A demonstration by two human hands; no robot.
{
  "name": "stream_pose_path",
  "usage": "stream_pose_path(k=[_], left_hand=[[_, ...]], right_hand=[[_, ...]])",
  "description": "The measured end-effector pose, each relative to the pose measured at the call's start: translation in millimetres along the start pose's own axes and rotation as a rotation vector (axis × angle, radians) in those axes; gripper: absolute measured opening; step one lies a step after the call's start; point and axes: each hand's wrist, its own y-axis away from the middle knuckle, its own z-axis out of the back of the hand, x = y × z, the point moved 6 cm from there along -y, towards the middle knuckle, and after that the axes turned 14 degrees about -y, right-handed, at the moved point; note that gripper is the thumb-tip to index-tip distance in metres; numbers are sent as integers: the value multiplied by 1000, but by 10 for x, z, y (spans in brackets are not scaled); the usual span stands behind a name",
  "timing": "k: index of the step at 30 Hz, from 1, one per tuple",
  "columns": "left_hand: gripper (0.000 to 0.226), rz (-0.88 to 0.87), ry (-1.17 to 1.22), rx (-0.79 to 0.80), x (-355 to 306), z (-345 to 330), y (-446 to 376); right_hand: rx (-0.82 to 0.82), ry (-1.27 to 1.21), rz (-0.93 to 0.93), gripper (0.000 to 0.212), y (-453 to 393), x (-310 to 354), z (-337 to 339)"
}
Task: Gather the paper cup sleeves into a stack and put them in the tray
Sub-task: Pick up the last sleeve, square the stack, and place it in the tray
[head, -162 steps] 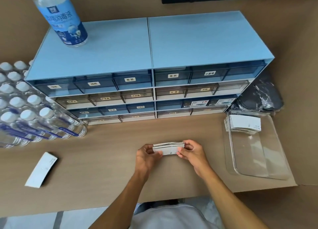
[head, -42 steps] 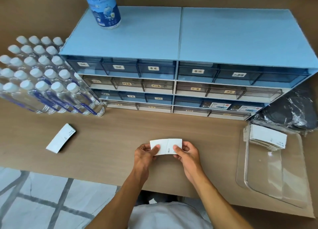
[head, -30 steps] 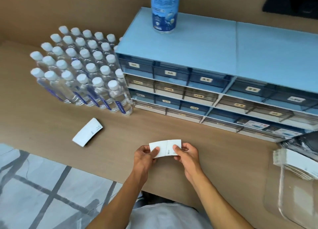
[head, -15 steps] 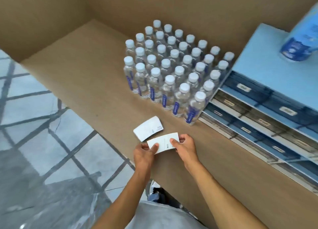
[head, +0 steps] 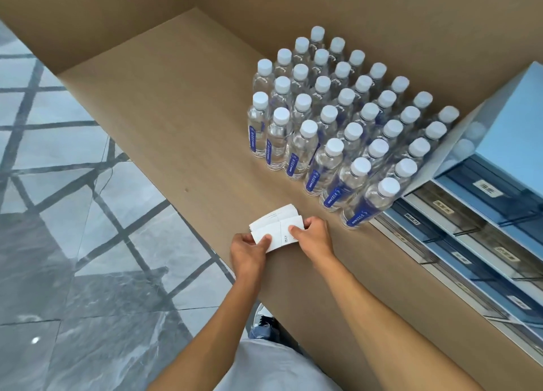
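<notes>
Paper cup sleeves [head: 277,232] sit gripped between our left hand [head: 248,248] and right hand [head: 313,234], covering one loose sleeve [head: 280,213] lying just beyond our fingers. Once we collect it, the tray, out of view, remains.

1. The wooden table [head: 176,120] is bare on the left and far side, so a hand passes freely.
2. Water bottles [head: 346,126] (packed tightly) and the drawer cabinet [head: 484,214] block the right.
</notes>
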Motion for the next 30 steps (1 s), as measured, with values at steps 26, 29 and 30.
stream_pose_path(k=[26,29,30], left_hand=[[38,64,-97,60,-229,45,-404],[41,61,-53,110,-199,19,-429],[41,56,-36,133,-193,7,-428]], right_hand=[[9,-91,-66,60,-204,6,-95],[14,-240,-130,67,-199,-66,-82],[23,-300,-158,62,-191,-94,-78]])
